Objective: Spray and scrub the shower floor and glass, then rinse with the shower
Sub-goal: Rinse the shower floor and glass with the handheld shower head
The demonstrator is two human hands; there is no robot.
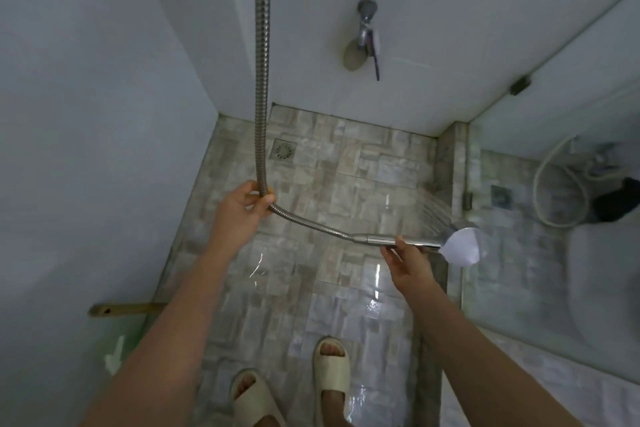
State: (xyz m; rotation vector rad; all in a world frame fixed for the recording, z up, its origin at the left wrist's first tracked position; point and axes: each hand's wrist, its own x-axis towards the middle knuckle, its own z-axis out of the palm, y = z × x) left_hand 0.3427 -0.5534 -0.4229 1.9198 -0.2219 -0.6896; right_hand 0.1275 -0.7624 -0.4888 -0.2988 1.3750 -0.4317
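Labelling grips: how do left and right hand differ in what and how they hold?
The left hand curls around the ribbed metal shower hose at its bend; the right hand pinches the chrome shower-head handle from below. The left sits nearer the grey wall, the right nearer the glass panel. Both are bare and gripping.

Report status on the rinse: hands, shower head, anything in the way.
Left hand gripping metal hose. Right hand holding shower head by its handle, spraying toward glass panel. Floor wet, drain uncovered; nothing in the way.
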